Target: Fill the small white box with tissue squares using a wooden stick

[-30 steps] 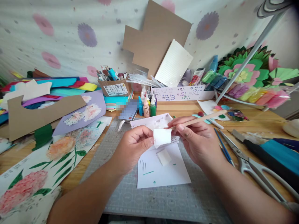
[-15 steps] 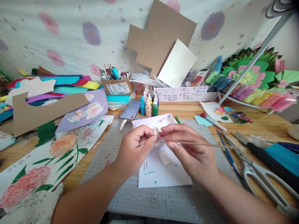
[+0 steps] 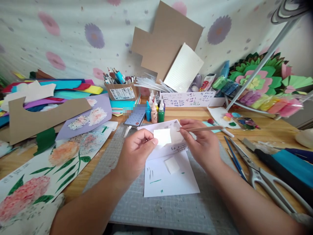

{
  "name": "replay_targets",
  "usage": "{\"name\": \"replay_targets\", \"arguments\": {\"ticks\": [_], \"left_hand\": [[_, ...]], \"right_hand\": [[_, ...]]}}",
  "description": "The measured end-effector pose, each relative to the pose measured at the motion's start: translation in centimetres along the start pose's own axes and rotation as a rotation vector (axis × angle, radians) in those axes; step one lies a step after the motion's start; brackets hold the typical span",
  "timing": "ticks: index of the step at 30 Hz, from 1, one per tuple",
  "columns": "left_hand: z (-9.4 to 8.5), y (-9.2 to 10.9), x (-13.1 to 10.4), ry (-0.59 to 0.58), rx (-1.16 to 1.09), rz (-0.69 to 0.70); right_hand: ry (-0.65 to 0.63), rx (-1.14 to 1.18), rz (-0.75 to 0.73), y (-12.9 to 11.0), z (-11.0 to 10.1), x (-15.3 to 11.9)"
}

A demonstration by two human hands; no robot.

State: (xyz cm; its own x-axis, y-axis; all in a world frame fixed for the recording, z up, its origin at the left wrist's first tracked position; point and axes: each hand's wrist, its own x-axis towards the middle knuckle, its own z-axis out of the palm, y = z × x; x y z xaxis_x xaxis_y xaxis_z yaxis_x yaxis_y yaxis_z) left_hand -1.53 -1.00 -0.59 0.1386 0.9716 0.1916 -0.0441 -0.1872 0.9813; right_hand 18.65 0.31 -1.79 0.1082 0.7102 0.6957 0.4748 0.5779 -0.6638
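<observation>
A small white paper square [image 3: 162, 137] is pinched between the thumb and fingers of my left hand [image 3: 135, 151]. My right hand [image 3: 201, 140] grips a thin wooden stick [image 3: 204, 129], which points to the right. Between and behind my hands lies a shallow white box [image 3: 177, 150] with pale pieces inside and handwriting on its near side. Nearer to me, a white sheet [image 3: 171, 184] with green and grey marks rests on the grey cutting mat [image 3: 132, 202]. On that sheet is a small stack of white squares [image 3: 171, 165].
Glue and paint bottles [image 3: 154, 112] stand behind the box, beside a phone [image 3: 136, 115]. Scissors [image 3: 256, 174] and blue brushes [image 3: 236, 160] lie at the right. Painted flower sheets [image 3: 73, 156] and coloured paper [image 3: 63, 85] cover the left side.
My hands have moved apart. The white square now shows flat in my left hand, and the stick in my right hand has lifted and tilted upward. The box is less covered.
</observation>
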Motion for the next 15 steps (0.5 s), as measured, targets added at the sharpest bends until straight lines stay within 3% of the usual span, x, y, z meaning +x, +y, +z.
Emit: {"name": "replay_targets", "arguments": {"ticks": [3,6,8,15], "left_hand": [[0.1,-0.1,-0.2,-0.029,0.027,-0.004],[0.2,-0.2,-0.4,-0.079,0.030,-0.014],[0.2,-0.1,-0.5,-0.115,0.018,0.003],[0.2,0.1,-0.5,-0.177,0.001,0.048]], "right_hand": [[0.049,0.175,-0.103,-2.3,-0.6,-0.4],[-0.126,0.315,-0.169,-3.9,-0.8,-1.0],[-0.177,0.364,-0.155,-4.2,-0.5,-1.2],[-0.170,0.512,-0.023,-3.7,0.1,-1.1]]}}
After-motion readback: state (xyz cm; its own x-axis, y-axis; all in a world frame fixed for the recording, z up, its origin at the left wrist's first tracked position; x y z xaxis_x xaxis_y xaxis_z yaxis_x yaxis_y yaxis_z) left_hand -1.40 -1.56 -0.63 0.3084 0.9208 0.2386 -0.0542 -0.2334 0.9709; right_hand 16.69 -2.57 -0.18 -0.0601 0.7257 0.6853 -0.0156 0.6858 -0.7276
